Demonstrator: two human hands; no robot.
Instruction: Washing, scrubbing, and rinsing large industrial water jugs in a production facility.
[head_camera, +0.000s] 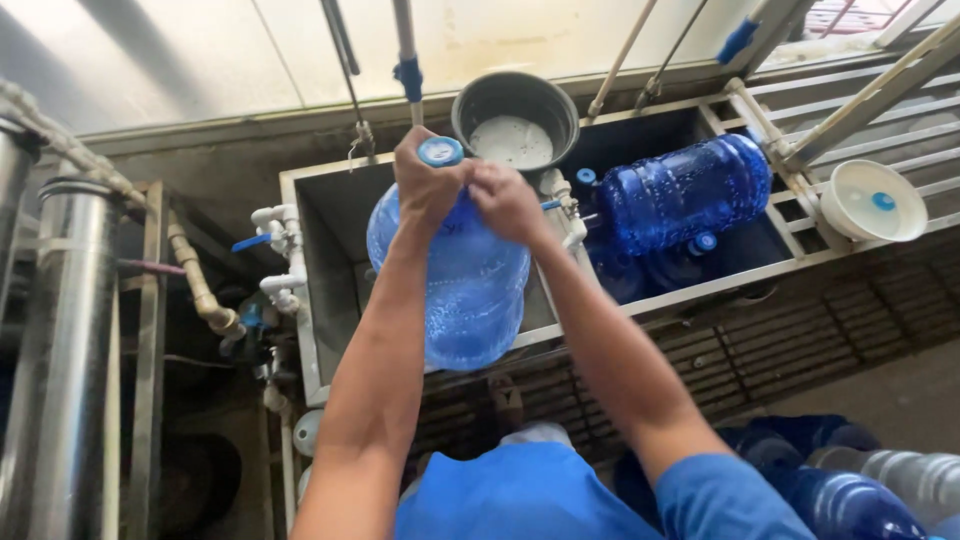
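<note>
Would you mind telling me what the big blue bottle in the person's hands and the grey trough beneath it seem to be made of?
The big blue bottle looks like translucent hard plastic: light passes through and droplets cling inside. The grey trough appears to be dull sheet metal, probably stainless steel, judging by its thin folded rim. Both hands, left hand and right hand, grip the bottle's neck.

A clear blue water jug (460, 285) with a light blue cap (440, 151) sits nearest. A second blue jug (685, 190) lies right, in a grey trough (330, 260). Far right, a white bowl (860, 215) holds a blue cap (883, 200). The far bucket (480, 100) is grey.
</note>
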